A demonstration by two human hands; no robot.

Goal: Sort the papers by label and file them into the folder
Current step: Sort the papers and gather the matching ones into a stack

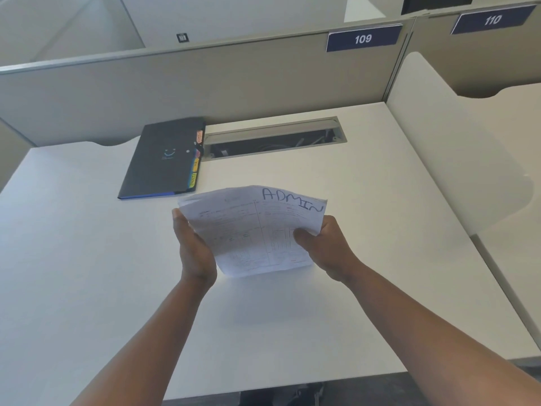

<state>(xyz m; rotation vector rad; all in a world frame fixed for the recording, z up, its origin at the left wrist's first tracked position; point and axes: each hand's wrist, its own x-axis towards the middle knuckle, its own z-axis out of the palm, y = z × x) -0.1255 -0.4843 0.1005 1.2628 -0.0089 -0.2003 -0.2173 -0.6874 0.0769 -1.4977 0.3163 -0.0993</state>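
I hold a stack of printed papers [251, 230] above the middle of the white desk [87, 259]. The top sheet has "ADMIN" handwritten in blue at its upper right. My left hand [193, 247] grips the stack's left edge. My right hand [325, 247] grips its right edge, thumb on top. A closed black expanding folder [164, 159] with coloured labelled tabs along its right side lies flat at the back left of the desk, apart from the papers.
A cable tray slot [272, 139] opens in the desk right of the folder. Grey partition walls [175, 89] close the back, with signs "109" [363, 39] and "110" [491, 20]. A white side divider [456, 148] stands at the right.
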